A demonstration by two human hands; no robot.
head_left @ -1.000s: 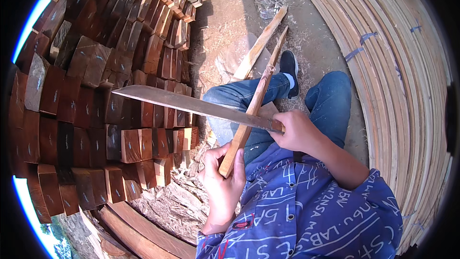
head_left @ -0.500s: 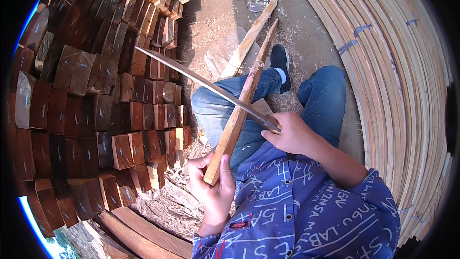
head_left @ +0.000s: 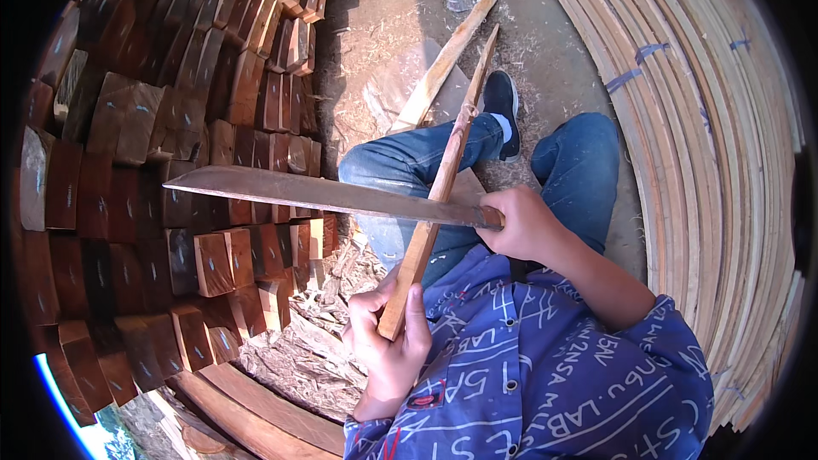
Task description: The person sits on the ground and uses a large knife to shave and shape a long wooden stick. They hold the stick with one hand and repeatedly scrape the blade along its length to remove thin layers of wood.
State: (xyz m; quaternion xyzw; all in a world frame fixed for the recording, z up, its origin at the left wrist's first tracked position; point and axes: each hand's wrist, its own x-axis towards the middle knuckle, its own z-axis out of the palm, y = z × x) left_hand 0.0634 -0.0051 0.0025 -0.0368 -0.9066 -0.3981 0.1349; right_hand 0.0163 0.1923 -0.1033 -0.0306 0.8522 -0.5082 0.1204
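Observation:
My left hand (head_left: 388, 342) is closed round the near end of a long wooden stick (head_left: 419, 266), which slants away from me and narrows to a point. In my right hand (head_left: 521, 220) is the handle of a machete (head_left: 281, 192). Its long dark blade points left, broad side showing, and crosses over the stick; whether the two touch, I cannot tell. My right fingers hide most of the handle. Beyond my bent left knee lies a second pale wooden piece (head_left: 443, 64), its far end tapered.
Stacked reddish-brown timber blocks (head_left: 128, 119) rise on the left. Long pale wooden strips (head_left: 682, 162), bundled with blue ties (head_left: 648, 53), run along the right. Wood shavings (head_left: 311, 358) cover the ground at lower left, beside thick planks (head_left: 264, 409).
The machete's blade has swung down toward the left and turned to show its broad side. My left hand and the stick's near end have shifted slightly right and nearer to me.

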